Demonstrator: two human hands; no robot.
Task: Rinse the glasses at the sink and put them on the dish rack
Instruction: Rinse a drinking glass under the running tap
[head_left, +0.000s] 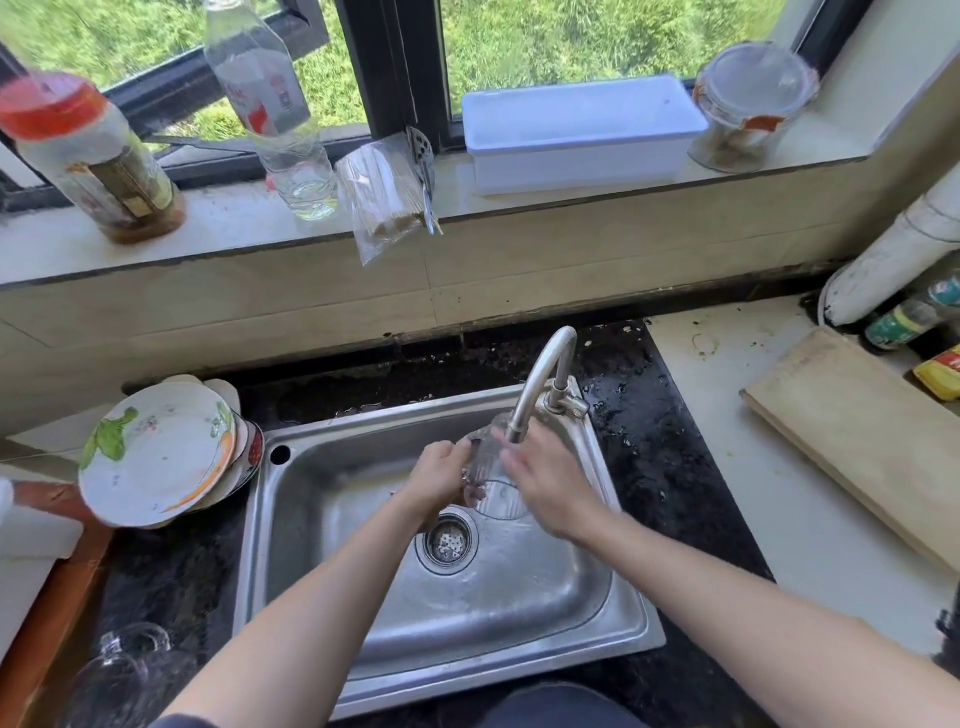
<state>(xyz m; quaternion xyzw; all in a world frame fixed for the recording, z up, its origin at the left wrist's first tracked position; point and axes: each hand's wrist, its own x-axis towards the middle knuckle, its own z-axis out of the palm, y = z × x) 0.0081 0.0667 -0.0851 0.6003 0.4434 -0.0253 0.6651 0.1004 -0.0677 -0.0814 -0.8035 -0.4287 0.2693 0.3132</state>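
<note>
A clear ribbed glass (491, 470) lies tilted under the faucet spout (540, 384), over the steel sink (332, 499). My left hand (441, 478) grips the glass from the left side, fingers curled round it. My right hand (545, 483) touches the glass's right side with fingers fairly straight. The glass's open mouth points toward me and down. Other clear glasses (130, 660) stand on the dark counter at the lower left. I cannot tell whether water is running.
Stacked plates (156, 452) lean at the sink's left. A wooden cutting board (862, 431) lies on the right counter. Bottles (270, 104), a jar (753, 104) and a white box (582, 135) sit on the windowsill. The drain strainer (448, 543) is in the basin.
</note>
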